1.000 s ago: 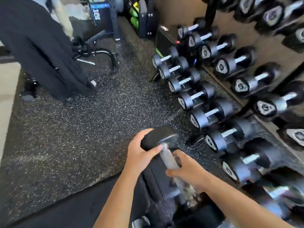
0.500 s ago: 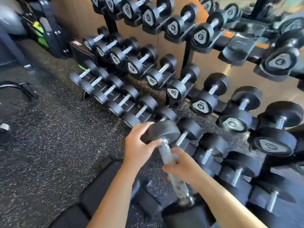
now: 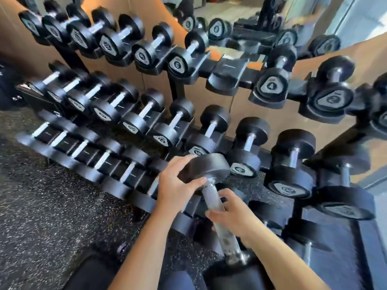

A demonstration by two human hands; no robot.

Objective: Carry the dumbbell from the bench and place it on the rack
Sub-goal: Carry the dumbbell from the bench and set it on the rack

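Note:
A black dumbbell [image 3: 206, 169] with a knurled steel handle is held in the air in front of me, tilted with one head up and the other low near my body. My left hand [image 3: 174, 186] grips the upper head from the left side. My right hand [image 3: 231, 214] is wrapped round the handle just below it. The three-tier rack [image 3: 227, 80] stands straight ahead against a tan wall, its rows filled with black dumbbells. One cradle on the top tier is bare, between the dumbbells marked 6 and 4.
The speckled black rubber floor [image 3: 41, 216] spreads to the left. A black padded bench [image 3: 94, 273] lies at the bottom edge below my arms. Large dumbbells [image 3: 291, 170] crowd the lower right tiers close to my hands. A mirror [image 3: 240, 17] sits above the rack.
My view has swung further right and closer to the rack, which now fills the frame. Both hands keep the same hold on the dumbbell, carried toward the rack.

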